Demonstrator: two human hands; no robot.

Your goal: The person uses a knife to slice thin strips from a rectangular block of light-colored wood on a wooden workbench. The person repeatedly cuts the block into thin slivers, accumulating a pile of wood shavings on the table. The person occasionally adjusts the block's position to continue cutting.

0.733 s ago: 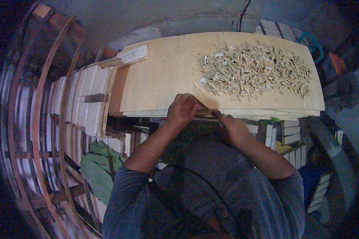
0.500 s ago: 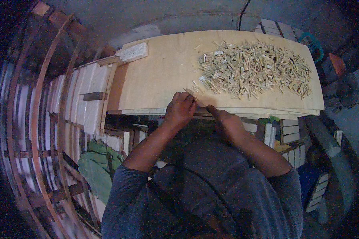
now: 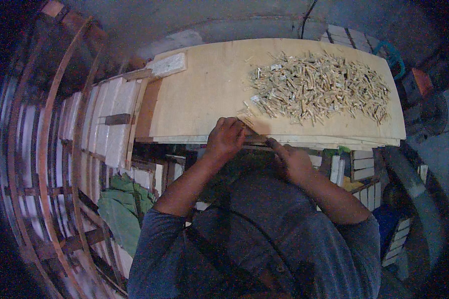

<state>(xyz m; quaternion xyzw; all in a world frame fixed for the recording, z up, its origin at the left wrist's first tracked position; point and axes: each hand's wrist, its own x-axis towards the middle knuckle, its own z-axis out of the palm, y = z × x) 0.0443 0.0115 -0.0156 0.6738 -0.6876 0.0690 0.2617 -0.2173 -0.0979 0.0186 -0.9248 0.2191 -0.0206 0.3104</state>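
"How was the left hand (image 3: pixel 225 137) placed?"

"Curled, fingers drawn in, at the near edge of the pale wooden bench (image 3: pixel 199 94)."

"And the right hand (image 3: pixel 295 162)?"

"Just across from it, partly curled, index finger pointing forward. A dark, narrow piece (image 3: pixel 256 138) showed between the two, too dim to name. I couldn't tell whether either hand gripped it."

"Where were the small wooden sticks (image 3: pixel 324 87)?"

"Mostly in a broad heap over the right part of the bench; a few lay just beyond the left hand's fingers."

"Anything nearby?"

"A white block (image 3: pixel 169 67) at the bench's far left corner, and a green cloth (image 3: pixel 119 209) below, left of the left forearm (image 3: pixel 189 187)."
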